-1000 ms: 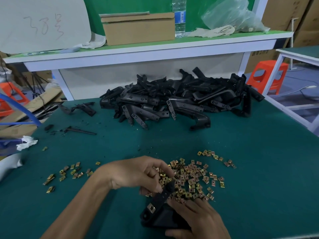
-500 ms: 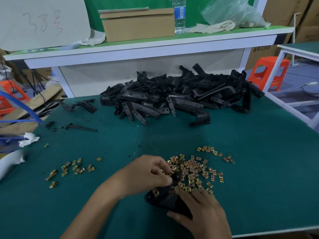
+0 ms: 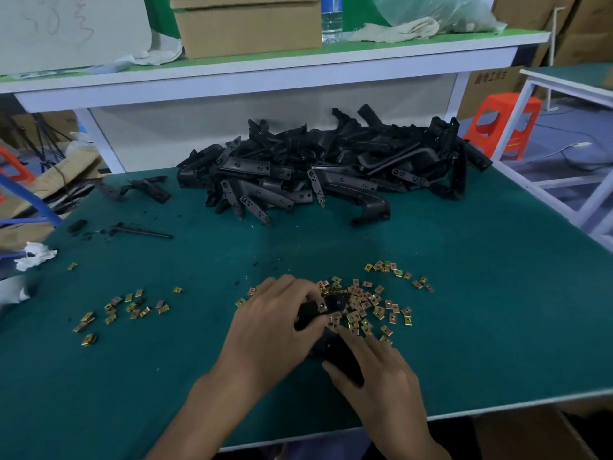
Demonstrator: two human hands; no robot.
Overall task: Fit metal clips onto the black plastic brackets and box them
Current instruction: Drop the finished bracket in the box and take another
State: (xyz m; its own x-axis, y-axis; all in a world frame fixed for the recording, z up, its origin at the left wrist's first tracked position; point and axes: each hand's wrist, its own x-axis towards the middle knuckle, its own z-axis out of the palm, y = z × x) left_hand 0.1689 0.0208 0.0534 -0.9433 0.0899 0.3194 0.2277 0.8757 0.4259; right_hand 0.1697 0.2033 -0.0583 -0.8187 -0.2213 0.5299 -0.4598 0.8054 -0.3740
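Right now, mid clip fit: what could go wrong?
1. The left hand and right hand hold the black bracket right over the loose metal clips; strays could be knocked away or caught underneath.
2. The left hand hides the bracket beside the fitted clip, so a half-seated clip might pass unnoticed.

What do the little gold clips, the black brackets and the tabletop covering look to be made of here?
Small gold-coloured clips: metal, probably plated steel with a yellowish finish; they glint, thin squares with centre holes. Black angled brackets: moulded plastic, matt to satin, with dull highlights and formed holes. Dark green table covering: looks like a matt rubber or vinyl mat; cannot tell which.
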